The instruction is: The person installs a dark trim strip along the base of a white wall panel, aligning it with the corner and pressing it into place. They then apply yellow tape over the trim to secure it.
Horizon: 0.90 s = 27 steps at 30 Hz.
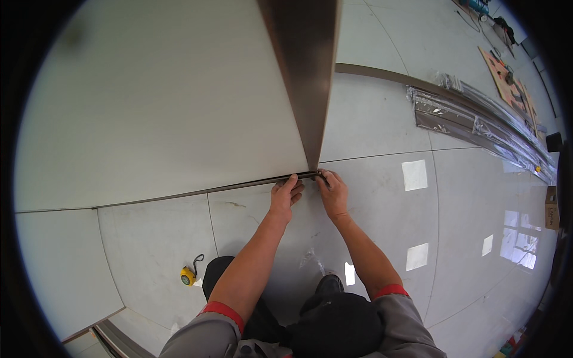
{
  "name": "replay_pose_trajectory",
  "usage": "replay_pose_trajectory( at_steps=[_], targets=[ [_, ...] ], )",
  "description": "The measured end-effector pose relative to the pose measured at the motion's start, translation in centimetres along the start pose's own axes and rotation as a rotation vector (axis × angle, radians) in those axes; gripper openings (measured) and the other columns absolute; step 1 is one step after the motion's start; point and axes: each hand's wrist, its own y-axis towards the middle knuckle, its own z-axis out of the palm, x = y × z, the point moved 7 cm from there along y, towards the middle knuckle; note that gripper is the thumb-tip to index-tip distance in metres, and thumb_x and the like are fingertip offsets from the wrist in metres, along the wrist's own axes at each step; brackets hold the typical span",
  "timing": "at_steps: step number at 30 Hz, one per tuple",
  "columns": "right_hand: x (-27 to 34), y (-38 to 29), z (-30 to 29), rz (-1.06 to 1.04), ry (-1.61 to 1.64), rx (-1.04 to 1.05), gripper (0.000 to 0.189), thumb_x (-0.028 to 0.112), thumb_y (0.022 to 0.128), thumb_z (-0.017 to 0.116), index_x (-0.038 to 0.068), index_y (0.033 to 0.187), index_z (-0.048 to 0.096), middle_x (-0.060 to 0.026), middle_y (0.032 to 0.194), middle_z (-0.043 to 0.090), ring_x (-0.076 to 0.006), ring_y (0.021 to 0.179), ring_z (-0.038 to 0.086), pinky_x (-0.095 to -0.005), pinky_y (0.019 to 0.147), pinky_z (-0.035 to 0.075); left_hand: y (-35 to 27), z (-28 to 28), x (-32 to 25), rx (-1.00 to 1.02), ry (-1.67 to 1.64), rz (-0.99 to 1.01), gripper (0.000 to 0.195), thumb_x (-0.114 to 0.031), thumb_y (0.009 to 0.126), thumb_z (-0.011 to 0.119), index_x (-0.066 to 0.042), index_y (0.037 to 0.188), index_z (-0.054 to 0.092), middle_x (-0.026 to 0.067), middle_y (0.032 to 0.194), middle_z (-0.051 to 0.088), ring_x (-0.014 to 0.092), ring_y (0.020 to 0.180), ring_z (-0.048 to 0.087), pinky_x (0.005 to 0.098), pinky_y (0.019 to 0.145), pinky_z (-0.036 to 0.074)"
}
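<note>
A large pale panel [170, 107] fills the upper left, with a dark brown strip [179, 193] running along its lower edge. Beside the panel, a wide brown metallic profile [309, 80] narrows down to the corner. My left hand [286, 192] pinches the strip between thumb and fingers, just left of that corner. At the corner itself, my right hand [330, 185] has its fingers curled around a small dark piece at the strip's end; the fingers hide most of it. Both hands are close together but apart.
A yellow tape measure [187, 276] with a black strap lies on the tiled floor, left of my knee. Plastic-wrapped brown profiles [474, 121] lie at the right, near a wooden board [501, 80] with tools. A cardboard box [552, 208] stands at the right rim.
</note>
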Motion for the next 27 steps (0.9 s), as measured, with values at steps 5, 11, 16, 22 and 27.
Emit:
replay_pose_trajectory(
  at_steps=[5,11,16,22,27],
  targets=[
    [-0.8,0.4,-0.1,-0.011,0.026,0.015,0.018,0.007,0.090,0.070,0.000,0.107,0.069,-0.0120,0.106,0.071,-0.0282,0.091,0.070,-0.0345,0.079,0.056,0.3,-0.1,0.3,-0.002,-0.008,-0.005,0.048,-0.042,0.087,0.079,-0.006,0.112,0.059,0.0086,0.111,0.069,0.021,0.105,0.067,0.0360,0.088,0.050],
    [-0.7,1.0,-0.5,-0.032,0.050,0.082,0.017,0.006,0.090,0.069,0.001,0.106,0.068,-0.0113,0.107,0.070,-0.0272,0.089,0.070,-0.0338,0.079,0.056,0.2,-0.2,0.2,-0.006,-0.011,-0.010,0.049,-0.041,0.086,0.080,-0.006,0.112,0.058,0.0086,0.111,0.069,0.021,0.106,0.067,0.0366,0.089,0.050],
    [-0.7,1.6,-0.6,-0.045,0.041,0.155,0.019,0.008,0.090,0.069,0.003,0.109,0.068,-0.0110,0.111,0.070,-0.0308,0.094,0.069,-0.0356,0.079,0.055,0.2,-0.2,0.0,0.014,-0.008,-0.003,0.046,-0.041,0.086,0.080,-0.007,0.108,0.058,0.0072,0.107,0.070,0.020,0.103,0.068,0.0363,0.089,0.050],
    [-0.8,1.4,-0.5,-0.065,0.057,0.111,0.019,0.008,0.090,0.070,0.004,0.108,0.068,-0.0109,0.105,0.072,-0.0305,0.092,0.069,-0.0356,0.080,0.055,0.3,-0.2,0.1,0.013,-0.009,0.002,0.042,-0.040,0.086,0.080,-0.009,0.105,0.058,0.0061,0.105,0.070,0.019,0.100,0.068,0.0354,0.087,0.051],
    [-0.9,1.1,-0.3,0.030,0.062,0.077,0.015,0.009,0.089,0.072,0.004,0.103,0.068,-0.0116,0.099,0.072,-0.0313,0.089,0.070,-0.0359,0.078,0.055,0.3,-0.3,0.1,0.000,-0.011,0.001,0.043,-0.040,0.087,0.079,-0.009,0.106,0.058,0.0060,0.106,0.070,0.019,0.100,0.068,0.0355,0.087,0.051]
  ],
)
